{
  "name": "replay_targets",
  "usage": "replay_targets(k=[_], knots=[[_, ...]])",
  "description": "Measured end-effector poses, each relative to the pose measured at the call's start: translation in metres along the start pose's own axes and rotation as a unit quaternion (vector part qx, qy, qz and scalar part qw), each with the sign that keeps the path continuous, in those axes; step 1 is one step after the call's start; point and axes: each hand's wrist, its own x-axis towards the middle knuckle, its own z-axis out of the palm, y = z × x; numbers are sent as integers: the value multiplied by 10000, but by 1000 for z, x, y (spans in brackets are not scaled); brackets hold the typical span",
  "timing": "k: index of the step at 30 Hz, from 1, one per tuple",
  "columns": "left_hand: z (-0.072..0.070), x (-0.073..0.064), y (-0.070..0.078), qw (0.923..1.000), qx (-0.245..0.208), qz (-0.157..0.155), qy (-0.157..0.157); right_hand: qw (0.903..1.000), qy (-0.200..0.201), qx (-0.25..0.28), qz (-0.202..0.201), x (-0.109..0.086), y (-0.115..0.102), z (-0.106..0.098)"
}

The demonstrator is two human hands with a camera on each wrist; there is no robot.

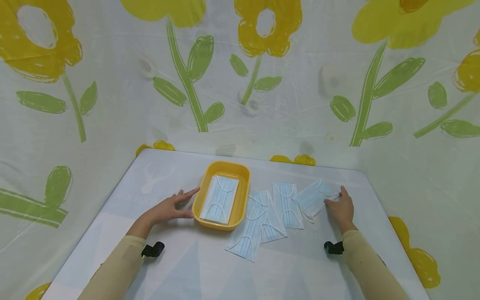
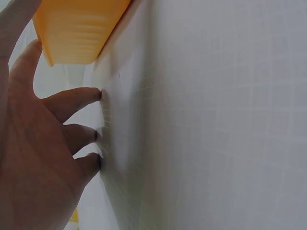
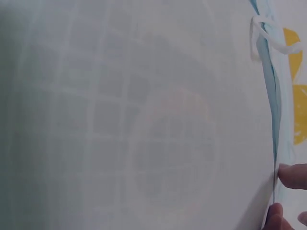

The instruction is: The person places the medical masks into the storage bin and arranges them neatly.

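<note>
Blue masks are lying on the pale counter, some loose and some in a yellow tray. Nearest, two tan sleeves are reaching in from the left and right, and a black gadget is sitting at each wrist. Next, the near mask is lying just right of the tray, and it is covering part of a second mask. The left hand is resting beside the yellow tray; its fingers are spreading wide, with some touching the tray's left side and others touching the counter. The right hand is pinching the right edge of the far-right mask with its fingers. A third mask is lying just left of that one. Inside the tray, a small pile of masks is lying flat. Farthest away, a white cloth with yellow flowers is hanging behind the counter.
</note>
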Motion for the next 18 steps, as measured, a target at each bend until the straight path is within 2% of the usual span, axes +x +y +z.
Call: replay_targets(k=[18], knots=[[0,1,-2,10000,22,44,7,9995,75,-35,-314,-7,-1,2]])
